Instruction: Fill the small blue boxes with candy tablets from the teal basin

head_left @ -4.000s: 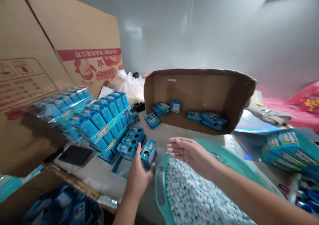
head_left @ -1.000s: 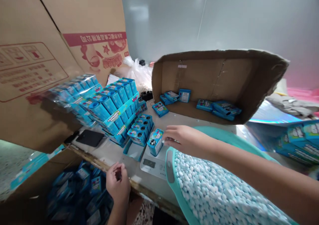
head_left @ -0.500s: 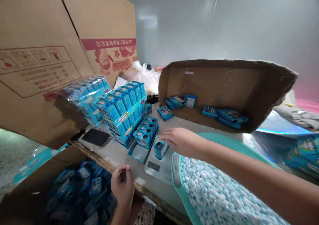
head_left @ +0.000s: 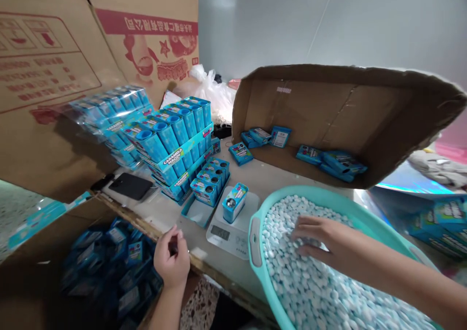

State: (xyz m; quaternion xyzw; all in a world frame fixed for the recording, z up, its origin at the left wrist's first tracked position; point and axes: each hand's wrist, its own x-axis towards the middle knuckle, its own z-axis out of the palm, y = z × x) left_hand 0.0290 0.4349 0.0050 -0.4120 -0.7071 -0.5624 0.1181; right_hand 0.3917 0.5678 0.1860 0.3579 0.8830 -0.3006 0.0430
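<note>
My right hand point(head_left: 321, 237) is at the surface of the white and pale blue candies point(head_left: 350, 291) in a turquoise tub point(head_left: 268, 291). Its thumb and fingers are apart, with the fingertips touching the candies. On the white kitchen scale point(head_left: 233, 245) stands a small blue candy box point(head_left: 235, 202) with a round hole in its end; no hand touches it. My left hand point(head_left: 172, 259) is curled closed at the table's front edge. Whatever lies inside its fingers, if anything, is hidden. A blue display tray point(head_left: 199, 215) left of the scale holds several similar boxes point(head_left: 211, 180).
Filled display trays point(head_left: 178, 150) stand stacked behind, beside plastic-wrapped packs point(head_left: 116, 111). A black phone point(head_left: 130, 186) lies on the table. An open cardboard box point(head_left: 310, 106) holds several blue boxes. Below left, a carton holds many loose blue boxes point(head_left: 124, 257). A large carton point(head_left: 47, 125) stands left.
My right hand has left the blue box on the scale and moved right and down to the candies in the tub. The left hand stays curled. The view has shifted slightly.
</note>
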